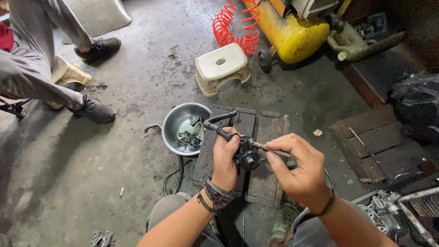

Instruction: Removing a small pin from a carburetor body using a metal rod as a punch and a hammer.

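Both hands meet over the wooden pallet (270,137): the left hand (225,161) grips a black hosed engine part (244,153) while the right hand (299,167) pinches a thin metal tool (270,148) against it.

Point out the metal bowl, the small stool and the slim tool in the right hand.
Metal bowl (176,120), head view, on its bare inner wall.
Small stool (221,62), head view, on its top surface.
Slim tool (260,146), head view, on its shaft beside the right hand (299,171).
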